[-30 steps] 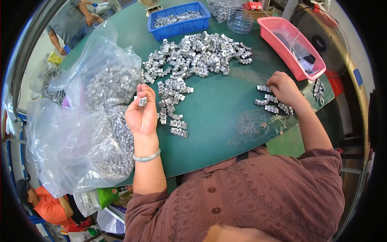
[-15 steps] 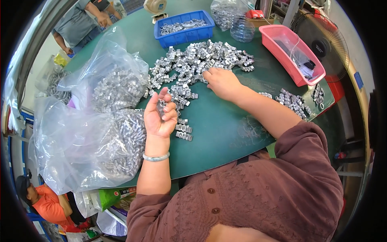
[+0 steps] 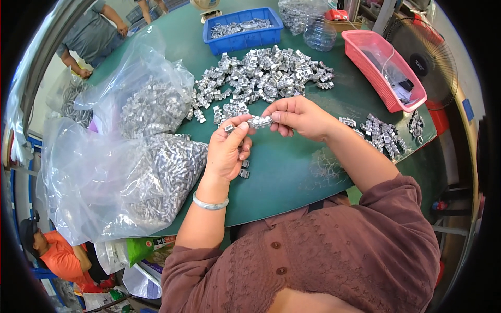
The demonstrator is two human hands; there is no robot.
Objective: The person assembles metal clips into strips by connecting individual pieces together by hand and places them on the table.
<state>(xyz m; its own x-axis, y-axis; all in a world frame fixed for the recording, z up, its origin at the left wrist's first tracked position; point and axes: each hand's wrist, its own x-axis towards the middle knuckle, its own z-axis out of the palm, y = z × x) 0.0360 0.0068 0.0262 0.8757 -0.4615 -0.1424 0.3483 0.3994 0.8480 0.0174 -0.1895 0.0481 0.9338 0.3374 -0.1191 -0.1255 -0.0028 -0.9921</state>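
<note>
Strip of silver pieces (image 3: pixel 260 122), pinched at both ends by left hand (image 3: pixel 226 148) and right hand (image 3: pixel 300 119); a small metal piece (image 3: pixel 229 128) rides, seemingly, on the left!

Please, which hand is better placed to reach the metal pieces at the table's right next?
Probably the right hand: it's nearer those metal pieces than the left hand; both hold the segmented strip.

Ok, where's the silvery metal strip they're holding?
In the head view, near the centre: the strip is between the left hand and right hand, just below the pile of metal pieces.
</note>
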